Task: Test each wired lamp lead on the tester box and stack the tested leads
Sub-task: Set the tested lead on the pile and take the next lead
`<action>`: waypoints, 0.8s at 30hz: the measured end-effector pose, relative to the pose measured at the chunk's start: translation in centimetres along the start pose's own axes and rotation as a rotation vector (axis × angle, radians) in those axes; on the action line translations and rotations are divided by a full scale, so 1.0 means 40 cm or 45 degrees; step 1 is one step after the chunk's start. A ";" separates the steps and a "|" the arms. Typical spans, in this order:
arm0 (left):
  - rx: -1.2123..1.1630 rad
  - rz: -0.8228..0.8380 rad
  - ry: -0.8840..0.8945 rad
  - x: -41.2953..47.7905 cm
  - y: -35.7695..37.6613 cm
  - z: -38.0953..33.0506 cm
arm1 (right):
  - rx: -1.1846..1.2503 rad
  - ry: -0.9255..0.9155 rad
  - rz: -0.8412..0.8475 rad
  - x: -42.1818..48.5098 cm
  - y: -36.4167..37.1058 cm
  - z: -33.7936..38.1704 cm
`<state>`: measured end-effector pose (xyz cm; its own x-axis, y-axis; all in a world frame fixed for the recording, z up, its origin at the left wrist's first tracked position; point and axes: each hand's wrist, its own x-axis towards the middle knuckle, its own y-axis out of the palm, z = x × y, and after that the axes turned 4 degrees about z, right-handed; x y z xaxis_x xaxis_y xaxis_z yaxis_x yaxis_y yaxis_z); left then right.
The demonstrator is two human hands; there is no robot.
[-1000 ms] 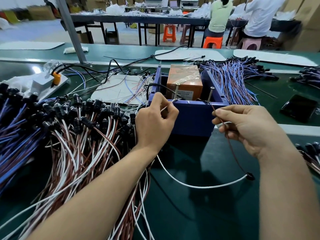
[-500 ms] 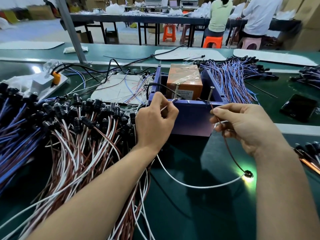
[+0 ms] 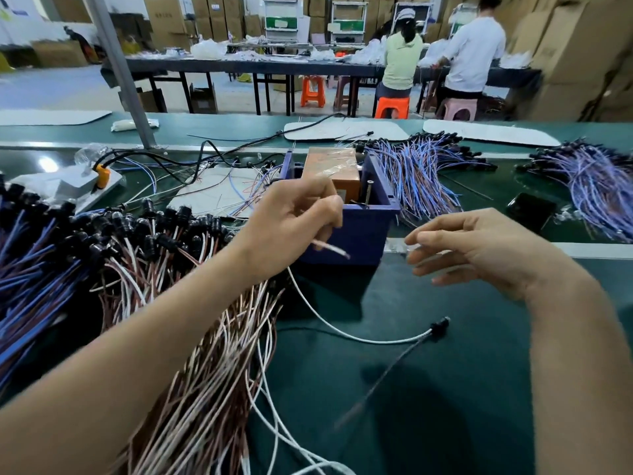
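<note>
My left hand (image 3: 294,224) pinches the white wire of one lamp lead (image 3: 346,332) just in front of the blue tester box (image 3: 363,228). The white wire curves over the green bench to a small black lamp head (image 3: 439,327), which is dark. Its brown wire (image 3: 383,378) trails loose and blurred below the lamp head. My right hand (image 3: 479,248) hovers right of the box, fingers loosely spread, holding nothing. An orange block (image 3: 334,173) and two upright metal pins sit inside the box.
A big pile of brown-and-white leads (image 3: 164,286) with black lamp heads lies at the left. Heaps of blue-wired leads (image 3: 421,173) lie behind and right of the box. A dark phone (image 3: 531,210) rests at the right. Two people sit at a far table.
The lamp lit briefly and is dark now. My right hand let go of the brown wire and opened. My left hand drew the white wire back off the box's pin.
</note>
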<state>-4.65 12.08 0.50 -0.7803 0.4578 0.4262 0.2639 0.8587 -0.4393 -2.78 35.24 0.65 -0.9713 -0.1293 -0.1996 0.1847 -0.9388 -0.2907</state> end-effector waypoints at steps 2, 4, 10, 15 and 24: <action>-0.002 0.457 -0.296 -0.014 -0.025 -0.044 | -0.298 0.101 -0.055 -0.012 -0.023 -0.043; 0.103 0.665 -0.496 -0.024 -0.023 -0.060 | -0.808 0.187 -0.053 -0.026 -0.022 -0.103; 0.809 0.834 -0.452 -0.042 0.202 -0.021 | -0.953 -0.035 -0.117 -0.113 0.039 -0.199; 0.762 0.809 -0.353 -0.057 0.323 0.000 | 0.140 -0.115 -0.170 -0.188 -0.026 -0.159; 0.321 0.762 -0.244 -0.019 0.560 -0.207 | 0.136 -0.273 -0.903 -0.118 -0.354 -0.021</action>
<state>6.55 32.88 -3.13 -0.6336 0.7689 -0.0858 0.5600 0.3793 -0.7366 -0.68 49.39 4.92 -0.8618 0.4695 0.1917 -0.5018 -0.8445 -0.1874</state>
